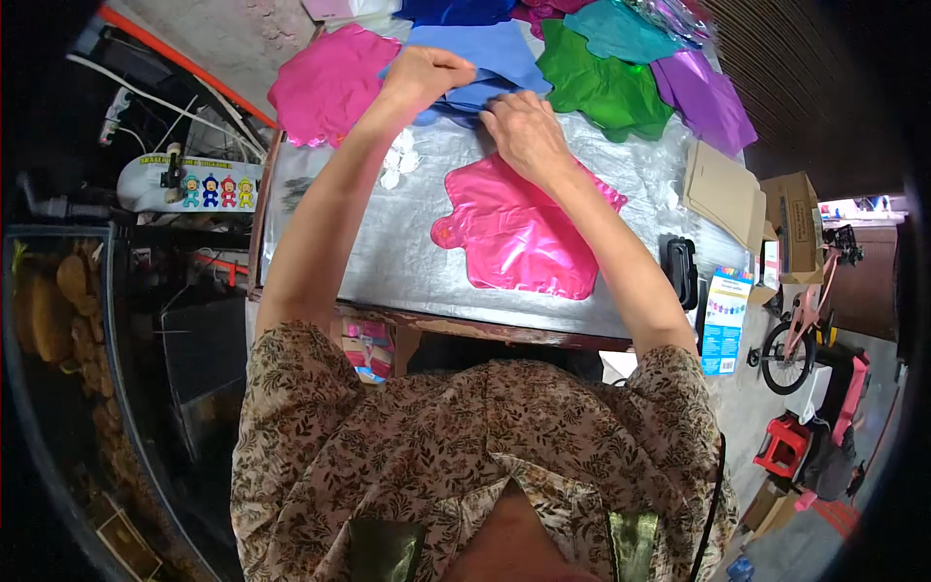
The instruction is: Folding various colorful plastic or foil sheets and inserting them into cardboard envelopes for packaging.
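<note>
A stack of flat blue foil sheets (504,48), shaped like deflated balloons, lies at the far middle of the table. My left hand (422,80) is at the stack's left side, thumb and fingers pinched on a lifted blue edge. Beside it, my right hand (526,131) has its fingers curled over the near edge of the blue stack; its fingertips are partly hidden. Nearer to me lies one shiny pink foil balloon (524,233), flat, with a small round tab on its left. My right forearm passes over its right part.
Magenta (330,82), green (606,82), teal (621,29) and purple (706,102) foil piles line the table's far side. Small white pieces (400,160) lie left of the pink balloon. At right are beige cards (722,194), a black case (682,272) and a blue box (725,320).
</note>
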Demonstrator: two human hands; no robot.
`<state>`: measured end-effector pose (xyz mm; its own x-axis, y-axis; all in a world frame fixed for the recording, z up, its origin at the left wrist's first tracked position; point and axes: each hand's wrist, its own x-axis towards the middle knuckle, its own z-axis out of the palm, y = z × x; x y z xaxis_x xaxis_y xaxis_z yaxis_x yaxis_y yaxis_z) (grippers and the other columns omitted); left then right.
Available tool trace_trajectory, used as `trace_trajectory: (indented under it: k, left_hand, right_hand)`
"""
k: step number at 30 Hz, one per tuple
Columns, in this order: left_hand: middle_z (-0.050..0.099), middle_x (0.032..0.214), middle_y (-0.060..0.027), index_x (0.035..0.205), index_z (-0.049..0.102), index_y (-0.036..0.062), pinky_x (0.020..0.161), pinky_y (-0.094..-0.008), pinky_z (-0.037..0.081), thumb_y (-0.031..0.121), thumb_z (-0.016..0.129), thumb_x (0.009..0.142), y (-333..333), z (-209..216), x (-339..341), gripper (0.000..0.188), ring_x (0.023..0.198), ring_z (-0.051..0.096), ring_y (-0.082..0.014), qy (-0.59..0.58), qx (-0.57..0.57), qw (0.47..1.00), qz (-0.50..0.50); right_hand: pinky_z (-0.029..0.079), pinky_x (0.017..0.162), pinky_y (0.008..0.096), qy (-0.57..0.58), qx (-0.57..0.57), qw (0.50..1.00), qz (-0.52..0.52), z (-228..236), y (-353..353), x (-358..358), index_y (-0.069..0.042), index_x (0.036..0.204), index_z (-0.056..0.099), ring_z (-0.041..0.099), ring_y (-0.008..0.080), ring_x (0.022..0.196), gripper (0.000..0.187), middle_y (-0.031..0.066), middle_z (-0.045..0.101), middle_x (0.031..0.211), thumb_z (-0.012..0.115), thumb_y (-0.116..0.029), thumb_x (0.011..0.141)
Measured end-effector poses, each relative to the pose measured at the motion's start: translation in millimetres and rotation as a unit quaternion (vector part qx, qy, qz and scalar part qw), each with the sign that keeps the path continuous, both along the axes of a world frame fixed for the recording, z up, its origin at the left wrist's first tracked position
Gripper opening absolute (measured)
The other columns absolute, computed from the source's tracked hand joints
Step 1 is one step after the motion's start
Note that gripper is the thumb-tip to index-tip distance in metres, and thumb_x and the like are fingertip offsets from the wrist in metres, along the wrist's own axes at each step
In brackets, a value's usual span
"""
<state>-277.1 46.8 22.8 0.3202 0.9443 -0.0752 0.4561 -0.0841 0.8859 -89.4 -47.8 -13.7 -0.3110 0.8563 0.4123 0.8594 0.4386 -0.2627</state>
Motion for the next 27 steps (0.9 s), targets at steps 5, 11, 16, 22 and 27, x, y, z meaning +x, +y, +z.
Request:
trace_trajectory:
  k: [5, 11, 16, 22, 27]
  left_hand:
    - [0.075, 0.081, -0.001, 0.1, 0.081, 0.0066, 0.064, -0.0249, 0.051, 0.024, 0.081, 0.082, -2, -3, -4, 0.025, 0.07, 0.062, -0.0058, 0.005, 0.058, 0.998, -0.006]
    - [0.075, 0.082, -0.0011, 0.101, 0.08, 0.0056, 0.066, -0.0264, 0.052, 0.026, 0.082, 0.082, 0, 15, -3, 0.027, 0.071, 0.063, -0.007, -0.034, 0.041, 0.998, -0.015]
    - [0.075, 0.086, -0.0023, 0.107, 0.077, 0.0041, 0.073, -0.0265, 0.054, 0.025, 0.082, 0.085, 30, 68, -36, 0.031, 0.076, 0.065, -0.0091, -0.044, 0.171, 0.984, -0.007]
    - [0.073, 0.085, -0.0054, 0.106, 0.074, 0.0043, 0.07, -0.0309, 0.054, 0.021, 0.078, 0.084, -2, 125, -39, 0.028, 0.076, 0.067, -0.0145, 0.078, 0.265, 0.959, -0.056]
    - [0.073, 0.102, -0.0122, 0.118, 0.072, 0.0105, 0.079, -0.0418, 0.058, 0.027, 0.083, 0.075, -29, 28, -11, 0.047, 0.089, 0.07, -0.0328, 0.22, 0.515, 0.809, -0.18]
  right_hand:
    - [0.046, 0.091, 0.0498, 0.086, -0.095, 0.991, 0.03, -9, 54, -14, 0.002, 0.099, 0.071, 0.06, 0.0394, 0.106, 0.033, 0.0204, 0.069, 0.108, 0.061, -0.029, 0.097]
    - [0.04, 0.104, 0.0527, 0.022, -0.073, 0.994, -0.079, -24, 64, -22, 0.007, 0.117, 0.064, 0.055, 0.0439, 0.12, 0.052, 0.0308, 0.062, 0.119, 0.065, -0.039, 0.092]
    - [0.028, 0.115, 0.0562, -0.066, -0.087, 0.987, -0.121, -34, 73, -30, 0.001, 0.14, 0.052, 0.046, 0.0429, 0.134, 0.071, 0.0278, 0.055, 0.138, 0.065, -0.049, 0.091]
    - [0.025, 0.117, 0.0567, -0.02, 0.072, 0.997, -0.029, -57, 91, -13, -0.013, 0.146, 0.051, 0.043, 0.0419, 0.137, 0.074, 0.0163, 0.051, 0.148, 0.065, -0.058, 0.088]
    - [0.023, 0.118, 0.0572, -0.039, -0.006, 0.997, -0.062, -39, 86, -26, -0.016, 0.147, 0.051, 0.036, 0.041, 0.144, 0.077, 0.0155, 0.046, 0.153, 0.068, -0.059, 0.086]
